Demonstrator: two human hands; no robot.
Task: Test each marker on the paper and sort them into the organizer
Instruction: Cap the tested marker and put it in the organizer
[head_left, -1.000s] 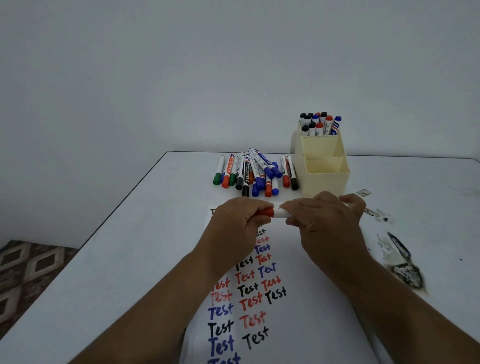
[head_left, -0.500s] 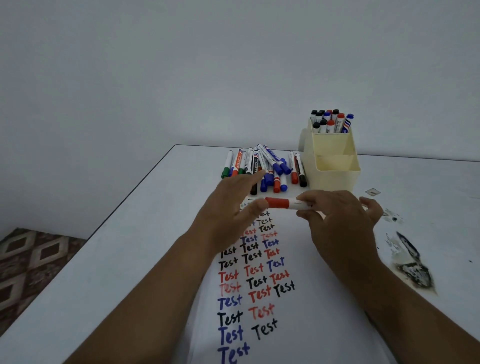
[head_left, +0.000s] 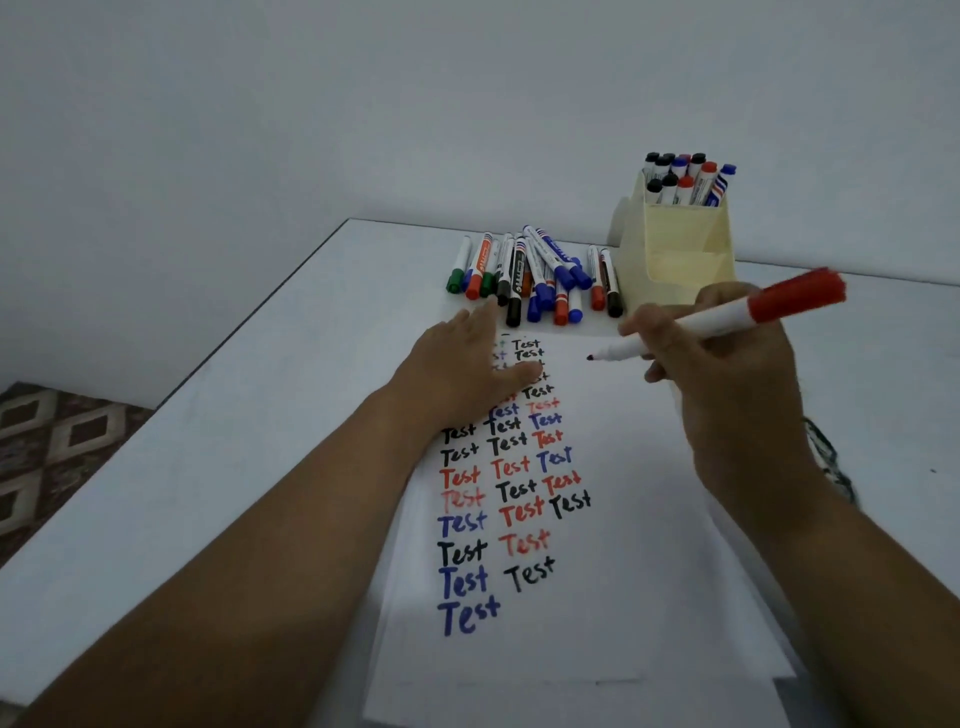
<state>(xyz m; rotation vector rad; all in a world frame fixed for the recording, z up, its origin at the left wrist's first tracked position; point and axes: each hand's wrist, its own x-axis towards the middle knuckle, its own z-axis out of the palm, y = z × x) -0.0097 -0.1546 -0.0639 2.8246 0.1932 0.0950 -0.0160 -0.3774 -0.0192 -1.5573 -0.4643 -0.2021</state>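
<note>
Now right hand pinches uncapped red marker, tip seemingly above paper; left hand flat, fingers spread.

The flat left hand covers several handwritten "Test" rows near the far edge of the white paper sheet. Dark scribbles, possibly ink stains, lie partly hidden behind the right forearm.
</note>
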